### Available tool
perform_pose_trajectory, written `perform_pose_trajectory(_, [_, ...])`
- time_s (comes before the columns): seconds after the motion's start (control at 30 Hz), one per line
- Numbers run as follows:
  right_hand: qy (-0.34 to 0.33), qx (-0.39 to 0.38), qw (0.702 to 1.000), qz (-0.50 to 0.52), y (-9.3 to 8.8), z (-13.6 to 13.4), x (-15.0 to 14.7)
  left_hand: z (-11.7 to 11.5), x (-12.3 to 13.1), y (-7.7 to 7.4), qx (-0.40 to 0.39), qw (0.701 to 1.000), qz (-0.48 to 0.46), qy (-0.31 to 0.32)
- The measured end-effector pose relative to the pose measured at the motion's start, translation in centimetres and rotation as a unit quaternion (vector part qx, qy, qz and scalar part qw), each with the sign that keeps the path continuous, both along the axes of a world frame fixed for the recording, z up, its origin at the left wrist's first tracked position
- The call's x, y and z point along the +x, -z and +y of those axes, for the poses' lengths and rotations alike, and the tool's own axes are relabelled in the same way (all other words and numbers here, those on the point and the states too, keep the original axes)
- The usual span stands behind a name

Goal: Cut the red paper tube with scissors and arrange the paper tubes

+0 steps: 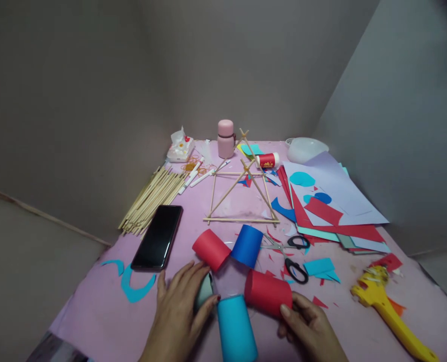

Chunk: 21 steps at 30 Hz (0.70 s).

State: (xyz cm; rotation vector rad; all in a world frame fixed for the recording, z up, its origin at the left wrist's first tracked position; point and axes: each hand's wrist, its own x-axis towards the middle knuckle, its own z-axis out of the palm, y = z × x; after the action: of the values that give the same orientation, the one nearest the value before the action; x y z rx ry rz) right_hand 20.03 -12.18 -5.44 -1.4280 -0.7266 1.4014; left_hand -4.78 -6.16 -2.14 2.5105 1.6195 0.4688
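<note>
Several paper tubes lie in a rough ring near the front of the pink table. My left hand (184, 304) is closed round a pale green tube (204, 291), partly covered by its fingers. My right hand (308, 322) pinches the right end of a red tube (267, 292) between thumb and fingers. Between the hands lies a light blue tube (237, 329), its upper end near my left thumb. Farther back are another red tube (211, 249) and a dark blue tube (247, 246), their near corners close together. Black-handled scissors (289, 251) lie just beyond the held red tube.
Behind the tubes stands a stick frame (242, 220). Sticks (153, 201) and a phone (157, 237) lie left; paper sheets (344, 196), scraps and a yellow tool (393, 317) lie right. A pink bottle (225, 141) stands at the back.
</note>
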Motion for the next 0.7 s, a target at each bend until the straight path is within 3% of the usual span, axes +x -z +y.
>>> perform_pose_trajectory(0.3, [-0.002, 0.0, 1.0, 0.011, 0.35, 0.01, 0.04, -0.13, 0.06, -0.57, 0.029, 0.999, -0.002, 0.012])
perform_pose_trajectory(0.7, [-0.024, -0.002, 1.0, 0.018, -0.65, 0.25, 0.51, 0.09, -0.79, -0.73, 0.019, 0.999, 0.018, 0.037])
